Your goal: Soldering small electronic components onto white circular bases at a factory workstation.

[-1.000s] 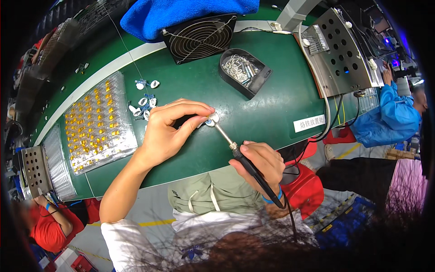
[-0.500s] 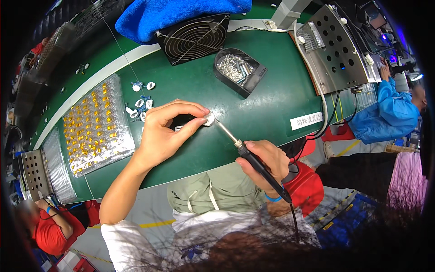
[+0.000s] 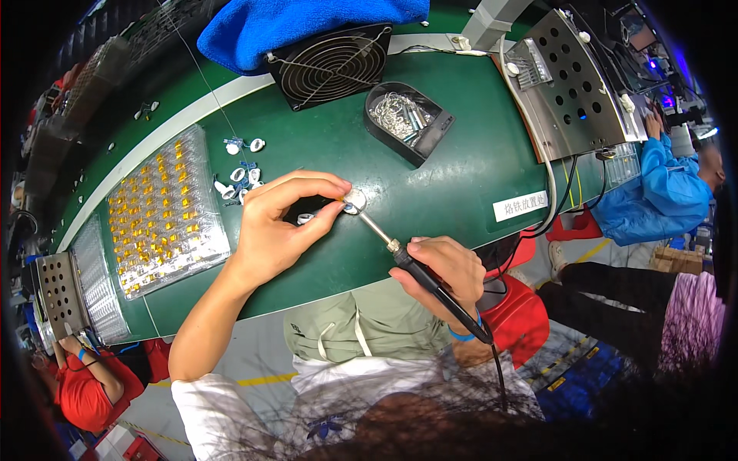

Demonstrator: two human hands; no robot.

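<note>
Between thumb and forefinger, my left hand (image 3: 288, 211) pinches a small white round part (image 3: 357, 198) just above the green table. A little yellow and blue shows at its near side, too small to make out. My right hand (image 3: 450, 273) is closed round the black handle of a soldering iron (image 3: 421, 278), its cord trailing down. The iron's metal tip points up and left and is at the part; whether it touches cannot be told. Several white ring-shaped parts with blue bits (image 3: 244, 180) lie beyond my left hand, one partly hidden by it.
Left stands a clear tray with rows of yellow pieces (image 3: 157, 215). A black bin of small metal pieces (image 3: 407, 123), a black fan (image 3: 330, 65) and a blue towel (image 3: 300, 27) are at the back. A perforated metal box (image 3: 569, 84) stands right. Other people sit on both sides.
My right hand has shifted slightly left with the soldering iron, bringing its tip from the part's right edge over its near side. My left hand has barely moved, keeping its pinch.
</note>
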